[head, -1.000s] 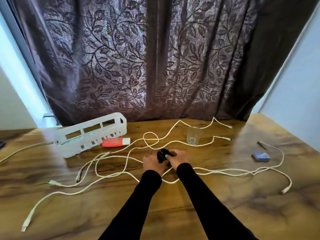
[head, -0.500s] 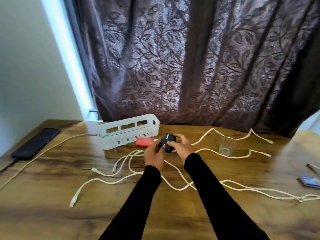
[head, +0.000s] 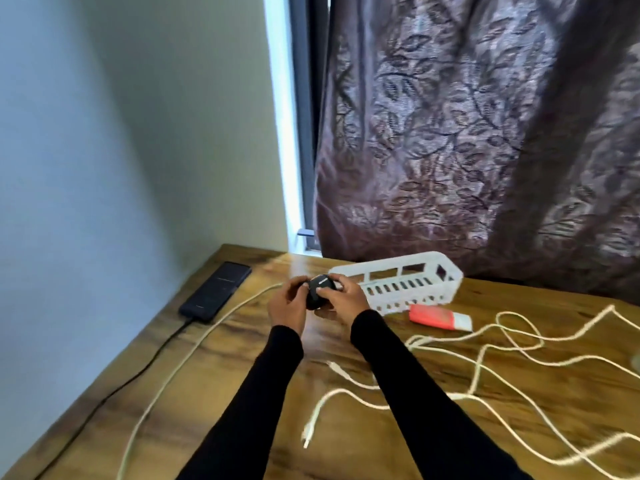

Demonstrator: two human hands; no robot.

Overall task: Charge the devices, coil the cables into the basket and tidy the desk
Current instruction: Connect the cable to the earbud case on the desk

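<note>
Wooden worktop [head: 214, 403] across the lower frame, pale wall at the upper left, patterned curtain [head: 485, 133] filling the upper right. At mid-frame, small black device [head: 320, 295] held up off the wood, clasped from both sides: left hand [head: 289, 306] curled round its left flank, right hand [head: 343, 297] curled round its right, fingertips over the top. Both grips grasping the same device, neither released. Exact kind of device hard to tell; rounded, with a pale label on top.

Left of the device and slightly farther back, near the wall: dark phone [head: 216, 291] flat on the wood, long axis running from lower left to upper right, a dark lead [head: 114, 389] already plugged into its near end. Between phone and hands, a white cable [head: 180, 362] trailing from the bottom edge up toward the left hand, its far end hidden behind that hand. Probably the lead meant for the device, so left hand the nearer one for picking it up, right hand to steady the device.

Just right of the hands, white slotted basket [head: 408, 285], long axis left to right. In front of it, a red-and-white tube [head: 438, 317]. Loose white cables [head: 502, 355] sprawled over the lower right, none coiled yet, none in the basket.
</note>
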